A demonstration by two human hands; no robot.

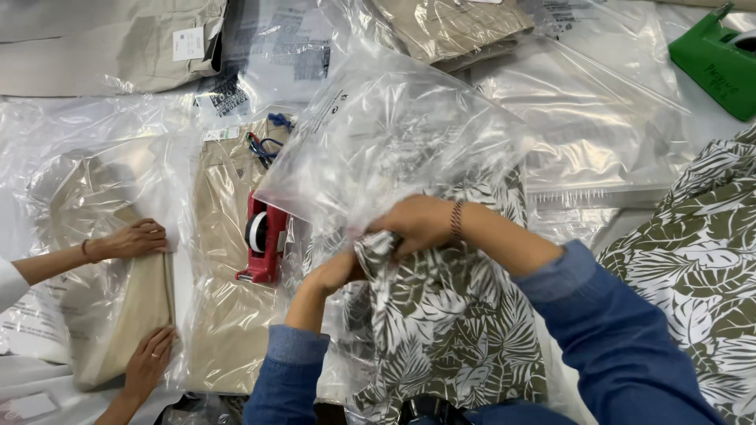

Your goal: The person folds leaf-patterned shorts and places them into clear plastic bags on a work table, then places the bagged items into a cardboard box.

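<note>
Table (709, 126) covered in clear bags, too many overlapping to count. Two leaf-print garments: one (701, 267) at right, one (449, 330) centre, its top at the mouth of a bag (394, 134). Left hand (335, 271) and right hand (417, 224) both closed on that cloth. Two tape dispensers: red (264, 240), green (720, 59). Co-worker's two hands (138, 240) press a bagged beige garment (118, 315).

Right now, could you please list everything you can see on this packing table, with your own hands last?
Leaf-print garment: one, olive and white, centre, going into a bag.
Clear plastic bag: one, transparent, held over that garment.
Leaf-print fabric: one piece, olive and white, right edge.
Tape dispenser: one, red, left of centre.
Green dispenser: one, top right corner.
Bagged beige garments: several, left and top.
Co-worker's hands: two, far left, on a beige bagged garment.
Left hand: blue sleeve, gripping the leaf-print garment.
Right hand: bracelet at the wrist, gripping garment and bag.
</note>
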